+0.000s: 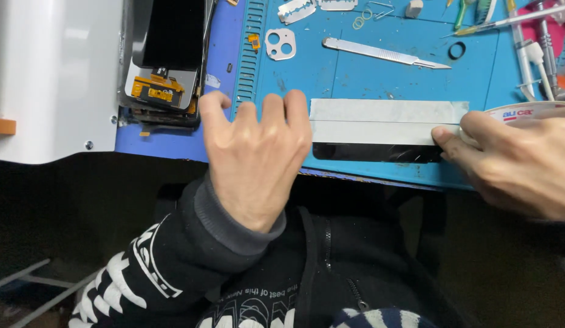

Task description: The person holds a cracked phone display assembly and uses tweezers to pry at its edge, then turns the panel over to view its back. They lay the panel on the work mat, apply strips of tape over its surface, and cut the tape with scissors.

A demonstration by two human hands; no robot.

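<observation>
Left hand: left hand [255,155] lies palm down at the near edge of the mat [410,73], fingers [273,109] spread a little and pressed flat on the left end of the tape-covered panel [379,152]; it grips nothing.
Right hand: right hand [513,161] comes in from the right, thumb and forefinger pinched on the tape [385,121] at its right end, with the tape roll [528,112] held against the hand.
Tape: two pale grey strips lie side by side, running left to right between the two hands, flat on the panel.
Panel: a dark, long slab under the strips; only its near edge shows as a black band, close to the mat's front edge.
Mat: blue, with a ribbed strip left of the fingers.
Screens: a stack of phone screens [167,67] with orange flex parts sits to the left, beyond the left hand, beside a white machine [54,73].
Scalpel: a metal scalpel [385,53] lies beyond the tape, pointing right.
Camera frame: a small white camera frame [280,44] lies left of the scalpel.
Far edge: razor blades [296,10], rubber bands [362,19] and tools [528,36] at the far right.
</observation>
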